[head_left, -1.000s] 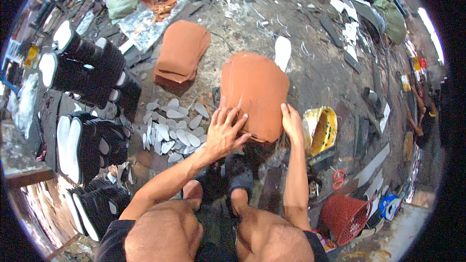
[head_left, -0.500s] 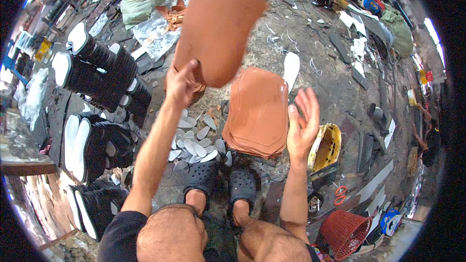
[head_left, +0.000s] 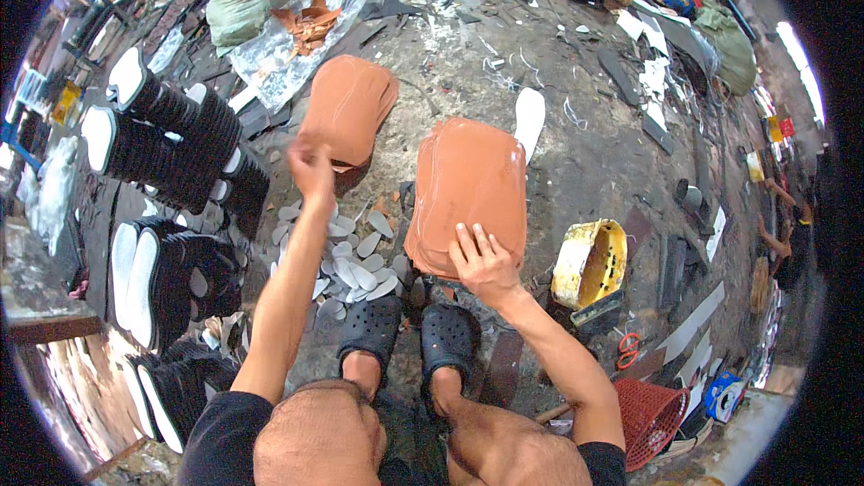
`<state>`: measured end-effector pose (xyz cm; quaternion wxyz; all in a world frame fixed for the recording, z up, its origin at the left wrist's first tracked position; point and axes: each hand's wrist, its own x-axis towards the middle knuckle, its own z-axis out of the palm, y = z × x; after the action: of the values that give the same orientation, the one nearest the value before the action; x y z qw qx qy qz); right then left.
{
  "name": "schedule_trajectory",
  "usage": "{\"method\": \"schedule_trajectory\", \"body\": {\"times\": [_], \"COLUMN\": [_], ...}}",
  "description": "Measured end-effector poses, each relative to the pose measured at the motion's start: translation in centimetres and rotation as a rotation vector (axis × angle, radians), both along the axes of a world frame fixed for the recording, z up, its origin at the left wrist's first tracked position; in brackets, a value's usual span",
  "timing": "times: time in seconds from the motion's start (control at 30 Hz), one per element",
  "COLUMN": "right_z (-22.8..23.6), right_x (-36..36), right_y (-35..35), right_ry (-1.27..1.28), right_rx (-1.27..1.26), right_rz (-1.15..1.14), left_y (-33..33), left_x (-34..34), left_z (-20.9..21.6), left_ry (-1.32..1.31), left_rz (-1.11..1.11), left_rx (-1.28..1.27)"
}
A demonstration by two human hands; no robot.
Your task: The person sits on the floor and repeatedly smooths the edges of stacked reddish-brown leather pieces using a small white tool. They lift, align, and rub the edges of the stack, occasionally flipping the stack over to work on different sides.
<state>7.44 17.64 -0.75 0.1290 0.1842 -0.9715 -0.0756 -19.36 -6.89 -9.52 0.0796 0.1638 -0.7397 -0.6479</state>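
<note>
Two piles of reddish-brown sole-shaped sheets lie on the ground before me. My left hand (head_left: 312, 166) is at the near left edge of the farther, left pile (head_left: 349, 106); motion smears its fingers, so their grip is unclear. On the near part of the right pile (head_left: 472, 184) rests my right hand (head_left: 486, 261), fingers stretched over the top sheet and thumb toward the near edge. That pile's sheets are unevenly stacked, with pale outlines on the top one. A white insole (head_left: 529, 121) lies beside its far right corner.
Small grey oval pieces (head_left: 360, 265) are scattered before my dark clogs (head_left: 371, 333). Black-and-white insole stacks (head_left: 166, 283) stand at left. A yellow container (head_left: 589, 265), orange-handled scissors (head_left: 628, 351) and a red basket (head_left: 646, 423) are at right. Brown scraps (head_left: 308, 22) lie on plastic ahead.
My left hand has come down from holding up a brown sheet, which is no longer raised; the left pile now shows. My right hand has moved left onto the right pile.
</note>
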Motion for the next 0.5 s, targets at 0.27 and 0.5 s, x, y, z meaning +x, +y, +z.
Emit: {"method": "schedule_trajectory", "body": {"times": [0.27, 0.5], "right_z": [14.1, 9.6], "right_x": [-9.2, 0.9], "right_y": [8.0, 1.3], "right_ry": [0.572, 0.071], "right_rx": [-0.640, -0.381], "right_rz": [-0.375, -0.074], "left_y": [-4.5, -3.4], "left_x": [8.0, 10.1], "left_z": [0.1, 5.0], "left_ry": [0.751, 0.037], "left_rz": [-1.053, -0.772], "left_rx": [-1.175, -0.324]}}
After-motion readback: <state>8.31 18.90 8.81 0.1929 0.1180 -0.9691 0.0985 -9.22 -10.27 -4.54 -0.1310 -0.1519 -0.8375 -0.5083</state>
